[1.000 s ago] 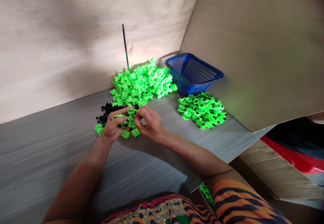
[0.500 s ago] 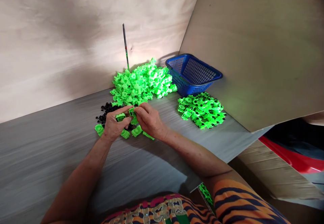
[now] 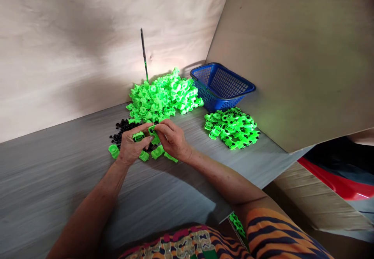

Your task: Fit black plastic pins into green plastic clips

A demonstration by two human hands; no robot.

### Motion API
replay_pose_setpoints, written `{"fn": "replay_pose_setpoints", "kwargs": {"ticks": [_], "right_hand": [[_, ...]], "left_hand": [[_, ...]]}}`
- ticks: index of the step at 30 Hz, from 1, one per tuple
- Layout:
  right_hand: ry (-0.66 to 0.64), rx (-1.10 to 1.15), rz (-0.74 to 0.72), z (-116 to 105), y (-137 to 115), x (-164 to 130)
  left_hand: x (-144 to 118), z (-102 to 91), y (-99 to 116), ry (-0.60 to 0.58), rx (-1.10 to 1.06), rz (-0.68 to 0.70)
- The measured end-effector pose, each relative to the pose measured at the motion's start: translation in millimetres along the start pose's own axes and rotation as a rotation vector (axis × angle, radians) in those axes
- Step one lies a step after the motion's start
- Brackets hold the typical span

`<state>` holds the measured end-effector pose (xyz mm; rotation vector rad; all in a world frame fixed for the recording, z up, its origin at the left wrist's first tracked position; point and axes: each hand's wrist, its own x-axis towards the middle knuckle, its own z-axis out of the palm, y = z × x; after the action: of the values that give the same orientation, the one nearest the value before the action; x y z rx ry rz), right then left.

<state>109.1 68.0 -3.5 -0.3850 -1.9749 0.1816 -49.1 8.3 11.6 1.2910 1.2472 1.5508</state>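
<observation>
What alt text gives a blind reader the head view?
Left hand holds green pieces over a table; right hand touches one. Beyond lie a green heap and black bits; rightward, a blue basket and another green pile.

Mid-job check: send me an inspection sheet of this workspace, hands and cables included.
Surface: grey streaked table.
Job's things: heaped green pieces; small black parts; right, a pile of green pieces with black parts.
Clutter: loose green pieces by the hands; blue basket behind the right pile.
Hands: left hand holds a green piece; right hand at another, grip partly hidden.
Cables: nothing seen.
Surroundings: panels behind and right; thin upright strip.
</observation>
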Motion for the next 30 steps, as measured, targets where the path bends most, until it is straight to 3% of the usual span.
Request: {"fn": "replay_pose_setpoints", "kwargs": {"ticks": [12,20,30], "right_hand": [[-0.005,0.007,0.001,8,14,-9],[-0.047,0.004,0.000,13,20,-13],[-0.070,-0.050,-0.047,15,20,-15]], "left_hand": [[-1,-0.2,-9,-0.005,0.028,-0.052],[-1,11.8,-14,0.207,0.116,-0.075],[-2,16.8,-11,0.297,0.127,-0.039]]}}
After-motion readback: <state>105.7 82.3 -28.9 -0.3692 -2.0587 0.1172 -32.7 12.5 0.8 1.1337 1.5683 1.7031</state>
